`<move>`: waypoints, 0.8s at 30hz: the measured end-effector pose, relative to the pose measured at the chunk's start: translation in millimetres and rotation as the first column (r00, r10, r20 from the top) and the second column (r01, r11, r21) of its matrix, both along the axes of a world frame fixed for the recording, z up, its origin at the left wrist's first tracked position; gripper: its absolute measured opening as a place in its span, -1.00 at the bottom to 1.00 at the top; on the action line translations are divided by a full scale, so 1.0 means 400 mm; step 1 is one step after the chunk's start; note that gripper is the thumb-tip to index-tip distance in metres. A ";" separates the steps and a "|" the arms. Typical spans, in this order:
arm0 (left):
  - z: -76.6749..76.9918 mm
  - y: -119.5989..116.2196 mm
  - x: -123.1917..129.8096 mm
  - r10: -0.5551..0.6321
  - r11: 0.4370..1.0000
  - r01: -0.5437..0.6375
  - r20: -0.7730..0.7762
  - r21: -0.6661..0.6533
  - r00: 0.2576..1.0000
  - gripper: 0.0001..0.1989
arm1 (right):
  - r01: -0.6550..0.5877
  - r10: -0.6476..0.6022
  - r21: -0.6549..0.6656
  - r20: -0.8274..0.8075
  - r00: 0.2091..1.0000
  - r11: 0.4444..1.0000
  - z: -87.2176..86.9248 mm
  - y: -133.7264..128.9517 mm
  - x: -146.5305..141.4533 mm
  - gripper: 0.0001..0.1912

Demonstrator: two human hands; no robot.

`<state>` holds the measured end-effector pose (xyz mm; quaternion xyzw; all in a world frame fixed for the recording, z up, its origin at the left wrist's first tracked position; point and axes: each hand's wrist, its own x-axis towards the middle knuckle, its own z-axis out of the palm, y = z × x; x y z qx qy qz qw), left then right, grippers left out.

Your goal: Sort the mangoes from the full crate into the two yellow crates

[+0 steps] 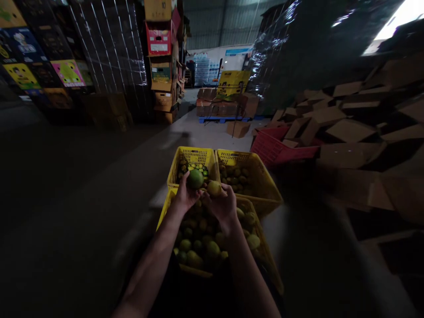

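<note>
My left hand (186,195) is closed around a round green citrus fruit (195,179). Beside it, my right hand (224,204) grips a yellowish citrus fruit (214,189). Both fruits are held close together above the near yellow crate (265,247), which holds many green and yellow fruits (212,249). Behind it, the far left yellow crate (174,170) contains smaller green fruits (200,169). The far right yellow crate (265,176) has more fruits (236,176) gathered toward its left side. Dim light hides the exact kind of citrus.
A red crate (270,148) and a heap of cardboard boxes (351,131) lie to the right. Stacked cartons (161,66) rise at the back left. Boxes on a blue pallet (212,119) stand farther back. Grey floor (82,190) extends on the left.
</note>
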<state>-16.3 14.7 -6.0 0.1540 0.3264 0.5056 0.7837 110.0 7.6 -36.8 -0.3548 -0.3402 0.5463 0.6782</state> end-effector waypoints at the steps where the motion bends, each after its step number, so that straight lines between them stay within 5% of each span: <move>1: -0.001 0.001 0.000 0.007 1.000 -0.007 0.011 0.005 1.000 -0.54 | -0.051 0.050 -0.032 -0.042 0.998 0.998 -0.001 0.000 0.002 -0.75; 4: -0.005 0.003 0.000 -0.004 1.000 0.004 0.026 0.014 1.000 -0.50 | -0.230 0.191 -0.148 -0.239 0.952 0.962 -0.003 0.001 0.008 -0.79; 9: -0.016 0.011 0.005 -0.049 0.999 0.049 -0.044 -0.010 0.998 -0.41 | -0.263 0.183 -0.231 -0.319 0.930 0.937 -0.013 0.009 0.003 -0.80; 11: -0.020 0.014 0.010 0.004 1.000 0.000 -0.127 0.031 0.992 -0.46 | -0.184 0.143 -0.193 -0.209 0.968 0.964 -0.021 0.014 -0.005 -0.73; 14: -0.024 0.013 0.015 0.239 0.959 -0.190 -0.239 0.212 0.941 -0.56 | 0.056 -0.061 -0.106 -0.046 0.997 0.993 -0.027 0.017 -0.018 -0.60; 18: -0.023 0.006 0.007 0.464 0.831 -0.310 -0.268 0.463 0.844 -0.30 | 0.307 -0.319 0.102 0.139 0.938 0.946 -0.010 0.006 -0.019 -0.43; 21: -0.018 -0.004 -0.006 0.506 0.769 -0.280 -0.279 0.575 0.816 -0.32 | 0.309 -0.361 0.227 0.240 0.901 0.924 0.012 -0.008 -0.016 -0.45; 24: -0.011 -0.014 -0.017 0.485 0.754 -0.256 -0.249 0.605 0.838 -0.39 | 0.248 -0.285 0.208 0.171 0.943 0.946 0.022 -0.015 -0.017 -0.46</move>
